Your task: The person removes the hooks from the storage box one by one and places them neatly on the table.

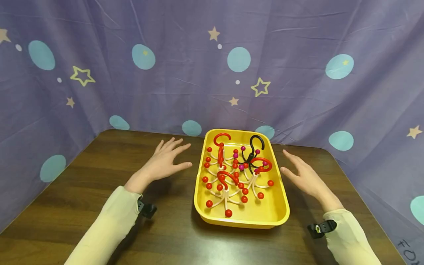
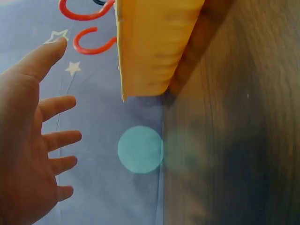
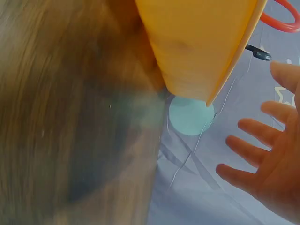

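Observation:
A yellow tray (image 1: 265, 211) stands on the table between my two hands. In it lie several scalp-massager-like pieces with hooked handles and thin curved legs tipped with balls. Three have red hooks, white legs and red balls: one at the back left (image 1: 220, 156), one at the front (image 1: 226, 191), one at the right (image 1: 255, 176). A black one (image 1: 250, 158) with magenta balls sits at the back right, partly overlapped. My left hand (image 1: 163, 162) hovers left of the tray, fingers spread, holding nothing. Opposite it, my right hand (image 1: 306, 178) is held apart from the tray's right side, fingers extended.
The dark wooden table (image 1: 172, 235) extends on both sides of the tray. Behind it hangs a purple curtain (image 1: 185, 73) with stars and blue dots, close to the table's back edge. Both wrists wear black straps with small cameras.

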Demonstrator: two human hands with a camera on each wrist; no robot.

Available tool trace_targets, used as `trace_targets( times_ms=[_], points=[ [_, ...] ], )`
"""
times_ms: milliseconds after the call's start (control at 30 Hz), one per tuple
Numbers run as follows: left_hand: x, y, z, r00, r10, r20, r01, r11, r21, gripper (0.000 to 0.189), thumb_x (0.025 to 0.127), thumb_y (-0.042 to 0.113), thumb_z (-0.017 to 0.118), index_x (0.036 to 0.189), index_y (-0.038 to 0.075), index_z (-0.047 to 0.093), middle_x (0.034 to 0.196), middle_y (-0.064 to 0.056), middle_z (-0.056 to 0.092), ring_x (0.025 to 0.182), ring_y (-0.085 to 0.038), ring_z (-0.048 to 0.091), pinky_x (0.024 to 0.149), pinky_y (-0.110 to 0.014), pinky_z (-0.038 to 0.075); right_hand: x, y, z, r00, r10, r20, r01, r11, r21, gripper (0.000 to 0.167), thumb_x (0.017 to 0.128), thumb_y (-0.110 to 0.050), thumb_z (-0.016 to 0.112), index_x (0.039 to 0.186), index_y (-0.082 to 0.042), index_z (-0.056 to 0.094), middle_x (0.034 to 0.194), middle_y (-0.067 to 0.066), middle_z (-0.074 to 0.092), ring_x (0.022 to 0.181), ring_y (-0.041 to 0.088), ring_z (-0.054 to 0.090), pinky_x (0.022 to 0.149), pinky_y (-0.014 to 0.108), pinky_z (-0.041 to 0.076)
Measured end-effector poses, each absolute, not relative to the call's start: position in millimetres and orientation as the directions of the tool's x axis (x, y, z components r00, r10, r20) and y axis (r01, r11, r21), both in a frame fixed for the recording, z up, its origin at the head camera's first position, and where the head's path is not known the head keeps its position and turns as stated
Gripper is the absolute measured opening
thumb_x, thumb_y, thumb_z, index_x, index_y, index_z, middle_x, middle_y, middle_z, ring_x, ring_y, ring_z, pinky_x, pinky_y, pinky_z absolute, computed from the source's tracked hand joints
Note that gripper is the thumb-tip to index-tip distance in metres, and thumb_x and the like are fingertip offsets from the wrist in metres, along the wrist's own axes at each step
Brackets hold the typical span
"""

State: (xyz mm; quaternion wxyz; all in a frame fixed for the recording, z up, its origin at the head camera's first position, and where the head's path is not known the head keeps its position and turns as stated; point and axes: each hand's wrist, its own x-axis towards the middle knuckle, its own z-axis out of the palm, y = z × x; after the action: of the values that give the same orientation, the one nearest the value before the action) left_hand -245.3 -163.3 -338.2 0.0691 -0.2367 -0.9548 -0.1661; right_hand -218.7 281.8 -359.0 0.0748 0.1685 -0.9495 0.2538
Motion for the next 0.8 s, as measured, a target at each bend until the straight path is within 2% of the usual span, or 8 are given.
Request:
trace_targets(
  times_ms=[200,433,633,800],
  points=[
    [-241.1,-148.3,-337.9,-0.860,0.433,0.271,0.504,0.804,0.314,0.064,0.082,0.059,0.052,0.133,0.020,0.047,0.145,-0.008,0.032,0.136,-0.031,0.022,0.108,-0.053,0.015,-219.4,272.3,-362.4,-0.939,-0.277,0.204,-0.344,0.778,-0.525,0.055,0.095,-0.032,0.046,0.143,-0.010,0.029,0.142,0.020,0.033,0.127,0.041,0.033,0.099,0.059,0.027],
    [-237.7,-129.2,-338.8,-0.816,0.442,0.373,0.557,0.773,0.304,0.052,0.082,0.051,0.059,0.123,0.018,0.058,0.136,-0.004,0.045,0.125,-0.026,0.041,0.103,-0.049,0.028,-219.6,259.2,-366.0,-0.947,-0.276,0.167,-0.320,0.735,-0.599,0.057,0.093,-0.021,0.051,0.143,-0.005,0.027,0.139,0.024,0.035,0.119,0.045,0.041,0.093,0.056,0.037],
    [-231.8,-116.1,-340.6,-0.762,0.457,0.459,0.621,0.716,0.319,0.040,0.082,0.043,0.064,0.112,0.017,0.064,0.115,0.002,0.059,0.106,-0.016,0.056,0.088,-0.038,0.045,-222.8,252.1,-372.5,-0.945,-0.283,0.166,-0.322,0.698,-0.639,0.058,0.091,-0.014,0.054,0.142,-0.002,0.028,0.137,0.026,0.036,0.116,0.044,0.046,0.091,0.053,0.040],
    [-228.1,-108.0,-343.1,-0.689,0.479,0.543,0.698,0.642,0.318,0.024,0.082,0.028,0.067,0.104,0.016,0.067,0.100,0.004,0.064,0.092,-0.012,0.061,0.080,-0.032,0.049,-223.8,249.5,-374.2,-0.947,-0.268,0.175,-0.315,0.689,-0.652,0.059,0.090,-0.009,0.055,0.142,-0.001,0.027,0.137,0.026,0.035,0.114,0.044,0.047,0.089,0.051,0.043]
  ],
)
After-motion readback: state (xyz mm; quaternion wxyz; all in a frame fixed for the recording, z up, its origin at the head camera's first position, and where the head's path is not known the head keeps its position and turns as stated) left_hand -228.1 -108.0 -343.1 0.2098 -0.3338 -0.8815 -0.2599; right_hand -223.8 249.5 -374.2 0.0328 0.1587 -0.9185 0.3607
